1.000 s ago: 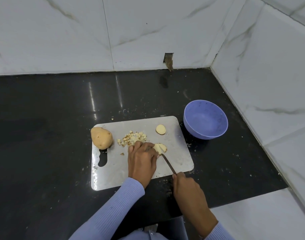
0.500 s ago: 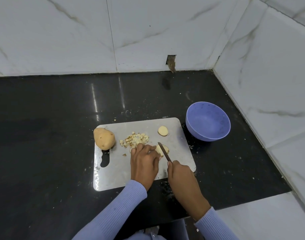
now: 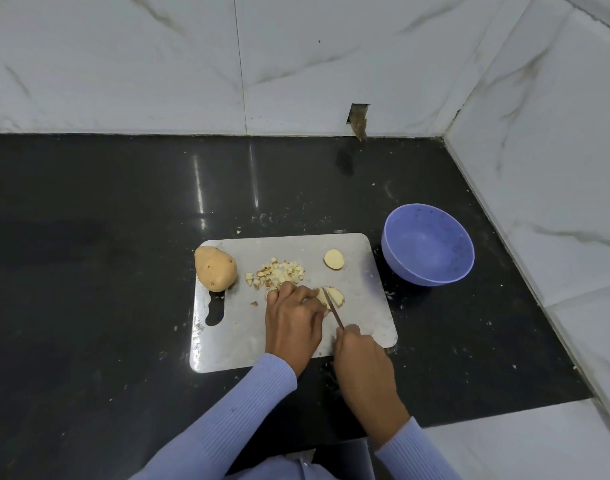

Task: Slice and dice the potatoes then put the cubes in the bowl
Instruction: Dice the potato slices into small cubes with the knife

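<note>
**Potato slices being diced beside an empty bowl**

Marble-patterned wall tiles are backing a dark polished desk [image 3: 123, 237], on which a metal cutting board [image 3: 234, 341] is lying. A stack of potato slices [image 3: 335, 295] is being held down near the middle of the board by the left hand [image 3: 293, 323], whose fingers are curled over the near side of the stack. A knife [image 3: 332, 308] is being gripped at its handle by the right hand [image 3: 364, 365], fingers wrapped fully round it, and the blade is being laid across the slices just beside the left fingertips.

A heap of diced cubes [image 3: 279, 271] is lying just beyond the left hand, a single round slice [image 3: 334, 259] is resting toward the board's far right corner, and a whole unpeeled potato [image 3: 216, 273] is sitting on the left edge. The blue bowl [image 3: 393, 244] is standing on the desk just right of the board, with no cubes seen inside it.

The cut slices are judged to be firm but wet and likely slippery on bare metal, so they are best pinned from above with fingertips tucked back from the blade. The cubes are light and loose, and are probably better scooped together than picked up singly.
</note>
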`<state>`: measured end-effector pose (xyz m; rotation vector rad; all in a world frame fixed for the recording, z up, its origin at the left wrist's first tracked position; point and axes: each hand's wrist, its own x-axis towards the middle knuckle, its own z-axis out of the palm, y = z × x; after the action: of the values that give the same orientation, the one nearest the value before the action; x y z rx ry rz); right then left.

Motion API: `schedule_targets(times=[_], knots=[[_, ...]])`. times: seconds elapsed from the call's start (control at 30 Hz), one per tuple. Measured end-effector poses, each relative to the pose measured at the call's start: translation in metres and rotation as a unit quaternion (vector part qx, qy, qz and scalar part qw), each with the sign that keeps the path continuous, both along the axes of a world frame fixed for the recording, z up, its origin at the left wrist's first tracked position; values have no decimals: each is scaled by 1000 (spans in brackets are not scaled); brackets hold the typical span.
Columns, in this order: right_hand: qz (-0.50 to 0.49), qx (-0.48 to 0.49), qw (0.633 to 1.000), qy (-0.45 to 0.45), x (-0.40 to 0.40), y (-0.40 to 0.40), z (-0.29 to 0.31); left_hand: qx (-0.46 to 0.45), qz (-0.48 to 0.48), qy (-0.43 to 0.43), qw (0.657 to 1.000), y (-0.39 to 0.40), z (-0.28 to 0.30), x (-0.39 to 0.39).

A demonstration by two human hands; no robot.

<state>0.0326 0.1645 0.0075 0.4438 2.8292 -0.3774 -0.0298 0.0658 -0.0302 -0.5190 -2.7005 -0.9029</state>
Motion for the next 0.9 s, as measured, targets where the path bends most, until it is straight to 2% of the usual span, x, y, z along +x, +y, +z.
schedule_targets(times=[0.2, 0.63, 0.9], knots=[[-36, -16, 999, -32, 35, 5, 3, 8, -5, -1, 1000, -2, 0, -2], [-34, -59, 997, 45, 13, 7, 5, 16, 11, -2, 1000, 0, -2, 2], [-17, -44, 998, 29, -5, 2, 0, 30, 12, 9, 999, -1, -5, 0]])
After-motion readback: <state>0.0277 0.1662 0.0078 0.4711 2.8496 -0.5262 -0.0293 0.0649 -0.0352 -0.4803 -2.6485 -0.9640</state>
